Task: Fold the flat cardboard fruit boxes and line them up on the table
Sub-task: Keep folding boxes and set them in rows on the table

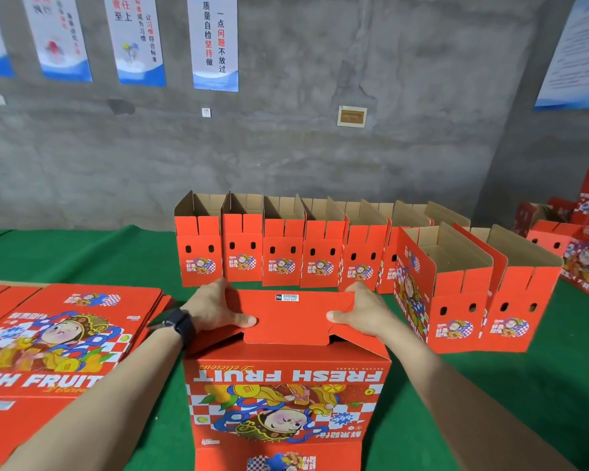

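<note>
Left arm: bare forearm comes in from the near left, angled far and right.
Left wrist: wears a dark watch.
Left hand: back up, thumb pointing right on top of the box flap, fingers hidden round its left end.
Right arm: bare forearm comes in from the near right, angled far and left.
Right hand: mirrors it, thumb pointing left, gripping the flap's right end.

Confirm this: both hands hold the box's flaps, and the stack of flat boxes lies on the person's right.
Not right: in the head view the stack of flat boxes lies on the person's left. The left hand and right hand do hold the box by its flaps.
</note>
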{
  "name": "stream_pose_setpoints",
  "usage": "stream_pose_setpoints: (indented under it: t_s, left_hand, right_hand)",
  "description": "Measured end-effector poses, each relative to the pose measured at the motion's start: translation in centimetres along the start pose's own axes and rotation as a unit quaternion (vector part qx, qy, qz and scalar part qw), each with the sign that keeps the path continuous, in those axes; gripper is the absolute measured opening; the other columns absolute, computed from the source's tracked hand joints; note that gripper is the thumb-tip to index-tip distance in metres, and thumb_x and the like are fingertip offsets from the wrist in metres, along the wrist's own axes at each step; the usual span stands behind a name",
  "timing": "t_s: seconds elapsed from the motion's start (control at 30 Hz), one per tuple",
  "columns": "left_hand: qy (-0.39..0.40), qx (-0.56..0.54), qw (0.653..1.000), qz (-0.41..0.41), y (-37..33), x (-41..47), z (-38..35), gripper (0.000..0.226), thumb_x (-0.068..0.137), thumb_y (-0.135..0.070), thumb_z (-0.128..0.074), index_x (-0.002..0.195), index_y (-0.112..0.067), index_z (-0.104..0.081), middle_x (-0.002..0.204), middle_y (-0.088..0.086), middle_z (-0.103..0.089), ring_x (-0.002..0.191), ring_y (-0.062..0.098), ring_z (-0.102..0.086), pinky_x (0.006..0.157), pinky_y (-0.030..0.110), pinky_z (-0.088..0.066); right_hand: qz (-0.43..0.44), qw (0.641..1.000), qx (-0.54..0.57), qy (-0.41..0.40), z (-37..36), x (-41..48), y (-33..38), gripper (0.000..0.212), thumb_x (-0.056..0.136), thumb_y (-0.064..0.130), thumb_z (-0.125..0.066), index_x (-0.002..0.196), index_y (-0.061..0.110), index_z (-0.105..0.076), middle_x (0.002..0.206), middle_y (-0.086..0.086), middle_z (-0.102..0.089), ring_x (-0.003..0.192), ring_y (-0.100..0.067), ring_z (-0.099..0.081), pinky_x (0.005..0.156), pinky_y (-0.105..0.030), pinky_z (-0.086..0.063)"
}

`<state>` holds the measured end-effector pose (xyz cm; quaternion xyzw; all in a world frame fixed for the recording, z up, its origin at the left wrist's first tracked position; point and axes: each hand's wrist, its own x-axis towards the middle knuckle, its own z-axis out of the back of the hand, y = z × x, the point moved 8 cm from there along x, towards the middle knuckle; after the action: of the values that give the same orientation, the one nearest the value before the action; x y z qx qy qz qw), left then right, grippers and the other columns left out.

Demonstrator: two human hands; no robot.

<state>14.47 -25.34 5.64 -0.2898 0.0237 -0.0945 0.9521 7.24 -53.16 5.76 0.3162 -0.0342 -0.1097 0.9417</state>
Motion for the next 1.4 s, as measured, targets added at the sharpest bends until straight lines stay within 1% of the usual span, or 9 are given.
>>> stream_pose_setpoints:
  t_s: [0.43,0.63,0.77,0.9,1.0,1.1,1.17,1.27,1.4]
  left_hand:
    - [-0.004,0.045,0.999,0.005,0.3,0.1,0.0,0.078,0.06,-0.053,-0.083,0.119,-0.017,-0.048,0.113,0.006,-0.058,0.098,0.021,-0.054,0.084,0.032,-0.047]
    - [0.031,-0.105,0.994,0.02,0.6,0.1,0.1,0.074,0.063,-0.047,-0.083,0.122,-0.018,-0.05,0.101,-0.004,-0.057,0.09,0.015,-0.055,0.076,0.027,-0.043]
    - [0.008,-0.136,0.99,0.032,0.8,0.0,0.0,0.073,0.065,-0.049,-0.081,0.123,-0.017,-0.049,0.104,-0.002,-0.058,0.085,0.012,-0.056,0.075,0.027,-0.045]
    - [0.005,0.019,0.996,0.084,2.1,-0.5,0.6,0.083,0.069,-0.075,-0.059,0.118,-0.008,-0.053,0.109,0.007,-0.064,0.091,0.021,-0.062,0.076,0.031,-0.051]
    - [0.001,0.061,0.996,0.07,1.8,-0.9,1.5,0.073,0.074,-0.078,-0.048,0.089,-0.009,-0.066,0.082,0.008,-0.069,0.073,0.022,-0.066,0.062,0.027,-0.048]
    - [-0.077,0.015,0.996,0.051,1.5,-1.2,3.6,0.067,0.077,-0.075,-0.047,0.068,-0.009,-0.06,0.069,0.009,-0.066,0.07,0.027,-0.065,0.057,0.027,-0.042]
    - [-0.137,-0.019,0.988,0.063,1.7,-1.3,4.6,0.07,0.078,-0.075,-0.047,0.083,-0.005,-0.057,0.084,0.013,-0.066,0.081,0.031,-0.065,0.063,0.031,-0.043]
    - [-0.189,-0.122,0.969,0.097,3.0,-1.3,4.8,0.079,0.081,-0.073,-0.046,0.108,0.002,-0.05,0.11,0.023,-0.06,0.102,0.037,-0.059,0.076,0.038,-0.043]
    - [-0.156,-0.409,0.892,0.113,4.7,-1.1,3.1,0.039,0.079,-0.045,-0.067,0.077,-0.007,-0.056,0.077,0.017,-0.061,0.065,0.025,-0.057,0.058,0.031,-0.042]
  right_hand:
    - [0.003,1.0,-0.017,-0.011,-0.1,0.4,0.5,0.075,0.076,0.038,-0.079,0.133,0.01,-0.039,0.137,-0.009,-0.046,0.124,-0.024,-0.045,0.094,-0.033,-0.04]
    - [-0.067,0.979,0.19,0.013,-0.1,0.5,-1.4,0.09,0.077,0.032,-0.08,0.148,0.016,-0.026,0.154,-0.008,-0.03,0.138,-0.027,-0.034,0.107,-0.039,-0.034]
    - [-0.125,0.971,0.197,0.046,-0.9,0.1,-2.3,0.098,0.081,0.044,-0.073,0.151,0.008,-0.014,0.158,-0.011,-0.021,0.142,-0.03,-0.026,0.11,-0.042,-0.03]
    - [-0.105,0.973,0.2,0.045,-0.8,0.0,-1.6,0.1,0.081,0.048,-0.072,0.153,0.011,-0.012,0.158,-0.009,-0.019,0.142,-0.03,-0.027,0.112,-0.044,-0.033]
    - [-0.065,0.979,0.191,0.009,-0.3,-0.3,-0.8,0.1,0.08,0.049,-0.072,0.153,0.016,-0.013,0.16,-0.006,-0.016,0.145,-0.027,-0.023,0.112,-0.043,-0.029]
    - [-0.021,0.978,0.202,-0.036,1.2,-0.6,0.9,0.089,0.077,0.047,-0.076,0.147,0.015,-0.03,0.149,-0.008,-0.04,0.135,-0.029,-0.041,0.108,-0.046,-0.039]
    - [0.02,0.975,0.207,-0.076,2.5,-1.1,2.4,0.07,0.075,0.042,-0.079,0.129,0.016,-0.043,0.123,-0.003,-0.059,0.117,-0.026,-0.055,0.096,-0.044,-0.048]
    - [0.073,0.967,0.21,-0.128,3.9,-2.1,4.0,0.057,0.071,0.034,-0.083,0.111,0.027,-0.043,0.094,0.011,-0.059,0.098,-0.02,-0.059,0.08,-0.034,-0.049]
    - [0.089,0.936,0.327,-0.094,2.9,-2.3,4.2,0.052,0.075,0.042,-0.078,0.114,0.03,-0.046,0.114,0.003,-0.055,0.111,-0.021,-0.053,0.089,-0.039,-0.047]
